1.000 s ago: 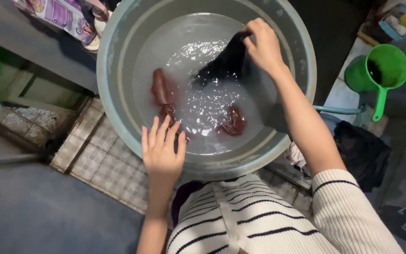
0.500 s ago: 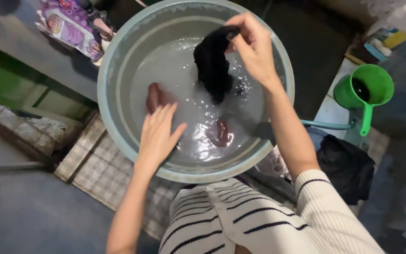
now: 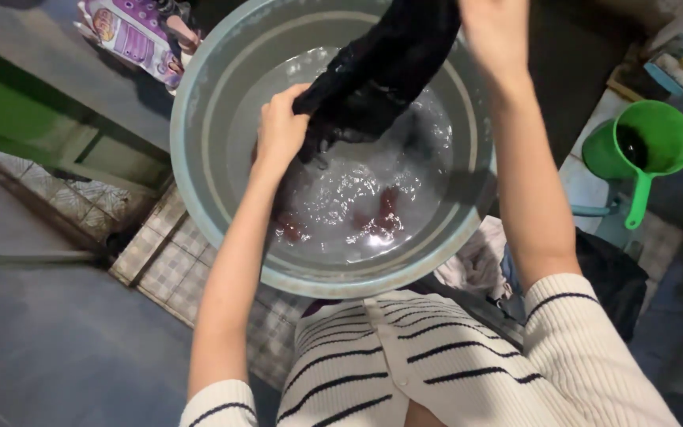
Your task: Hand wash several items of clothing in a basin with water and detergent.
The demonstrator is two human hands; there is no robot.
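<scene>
I am looking straight down into a large grey basin (image 3: 199,198) of soapy water; my left hand (image 3: 280,130) is closing its fingers around the lower end of a wet black garment (image 3: 381,67), gripping it firmly just above the water; my right hand (image 3: 496,32) is holding the upper end of the same garment at the far rim of the basin, though the top edge of the view is cutting off its fingers, so I cannot tell how tightly it is closing; the garment is stretching on a slant between the two hands, its lower folds hanging just over the foamy surface; a reddish-brown cloth (image 3: 385,209) is lying under the water near the front wall of the basin, well below the black one; the basin is standing on a tiled floor (image 3: 160,261); a green plastic dipper (image 3: 646,146) is sitting to the right, apart from the basin, with dark liquid inside; a purple printed packet (image 3: 124,32) is lying at the upper left, beside the basin's rim; a dark heap of cloth (image 3: 610,273) is lying by my right elbow.
</scene>
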